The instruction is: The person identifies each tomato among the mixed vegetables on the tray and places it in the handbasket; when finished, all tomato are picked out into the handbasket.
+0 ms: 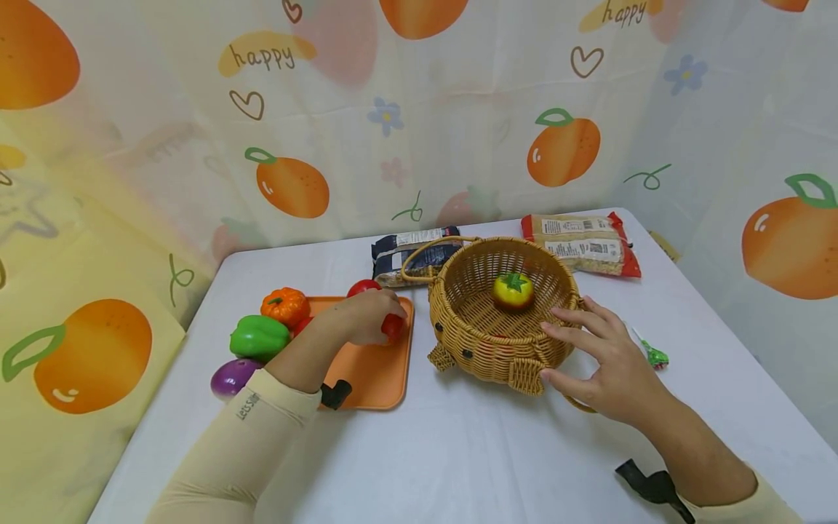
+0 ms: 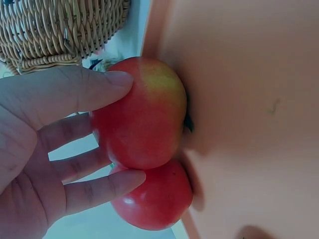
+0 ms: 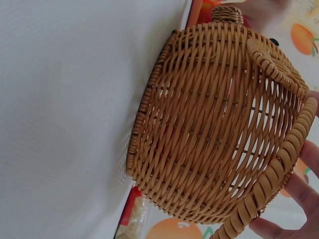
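Observation:
On the orange tray (image 1: 373, 378), my left hand (image 1: 366, 318) holds a red tomato (image 2: 142, 112) with a yellow patch, thumb on one side and fingers on the other. A second red tomato (image 2: 154, 196) lies right beside it, below the fingertips in the left wrist view. My right hand (image 1: 605, 360) rests at the right side of the wicker basket (image 1: 487, 356), fingers spread and fairly straight over the rim, thumb low near its woven flap. Inside the basket sits a yellow-green tomato (image 1: 513, 291) with a green star-shaped top. The basket's handle (image 3: 271, 181) hangs down outside.
Left of the tray are an orange pumpkin (image 1: 286, 306), a green bell pepper (image 1: 259, 338) and a purple eggplant-like vegetable (image 1: 233, 377). Behind the basket lie a dark packet (image 1: 415, 256) and a red-ended bag (image 1: 583, 244). A small green wrapper (image 1: 655, 355) lies to the right.

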{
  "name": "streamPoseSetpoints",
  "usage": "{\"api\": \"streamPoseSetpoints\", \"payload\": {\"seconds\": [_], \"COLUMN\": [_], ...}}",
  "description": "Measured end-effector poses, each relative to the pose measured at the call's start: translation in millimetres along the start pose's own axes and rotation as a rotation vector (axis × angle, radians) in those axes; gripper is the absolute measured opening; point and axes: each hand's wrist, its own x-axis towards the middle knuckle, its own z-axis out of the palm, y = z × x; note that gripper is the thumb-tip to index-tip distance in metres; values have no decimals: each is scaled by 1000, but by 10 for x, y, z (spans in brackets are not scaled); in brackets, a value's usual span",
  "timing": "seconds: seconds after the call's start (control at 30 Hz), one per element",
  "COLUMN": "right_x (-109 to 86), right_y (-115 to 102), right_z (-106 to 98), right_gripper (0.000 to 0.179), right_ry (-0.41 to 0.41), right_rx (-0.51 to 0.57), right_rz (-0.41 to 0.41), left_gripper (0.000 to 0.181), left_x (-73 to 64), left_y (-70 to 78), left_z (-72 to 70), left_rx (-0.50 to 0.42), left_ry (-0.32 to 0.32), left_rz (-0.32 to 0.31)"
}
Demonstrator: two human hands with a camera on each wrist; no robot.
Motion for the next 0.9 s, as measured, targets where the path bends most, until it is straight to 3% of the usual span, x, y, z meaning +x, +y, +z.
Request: {"api": "streamPoseSetpoints", "payload": {"seconds": [0.5,0.7,0.9], "right_x": [-16,-5,7], "right_y": [10,18,16], "right_z": [12,5,-3], "right_gripper": [59,60,60], "right_ry": [-1,5,3], "right_rx": [13,15,23], "right_rz": [0,-15,-9], "left_gripper": [50,46,45], "left_x": [-33,-65,-111], "left_y": [-7,27,48], "left_z": [-18,-149,-324], "left_rx": [7,18,-40], "left_ry": [9,32,73], "left_rz": [14,56,59]}}
